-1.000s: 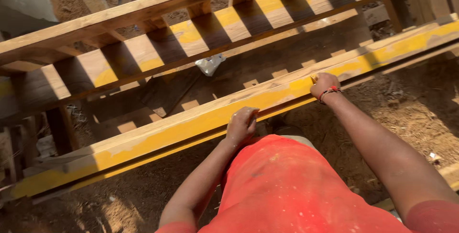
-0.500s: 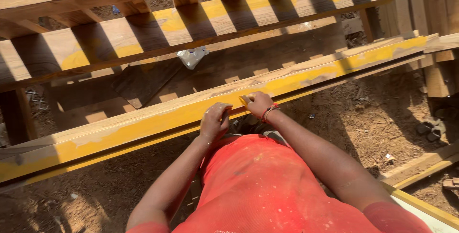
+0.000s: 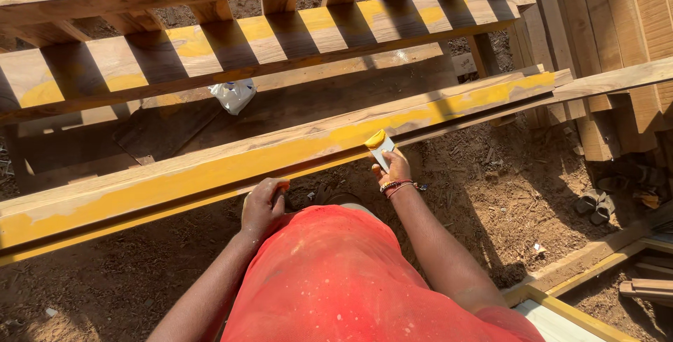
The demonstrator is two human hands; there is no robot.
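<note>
— Yellow paste coats the blade of the scraper; my right hand pinches its handle, tip touching the near edge of the long wooden beam.

— And the other hand?

— My left hand curls its fingers around the beam's near underside, left of the scraper. Beyond, a white crumpled bag lies on planks.

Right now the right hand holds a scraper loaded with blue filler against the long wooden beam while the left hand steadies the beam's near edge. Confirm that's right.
One detail is wrong: the filler is yellow, not blue. In the head view the right hand holds the scraper with yellow filler on its blade against the long wooden beam, and the left hand grips the beam's near edge.
</note>
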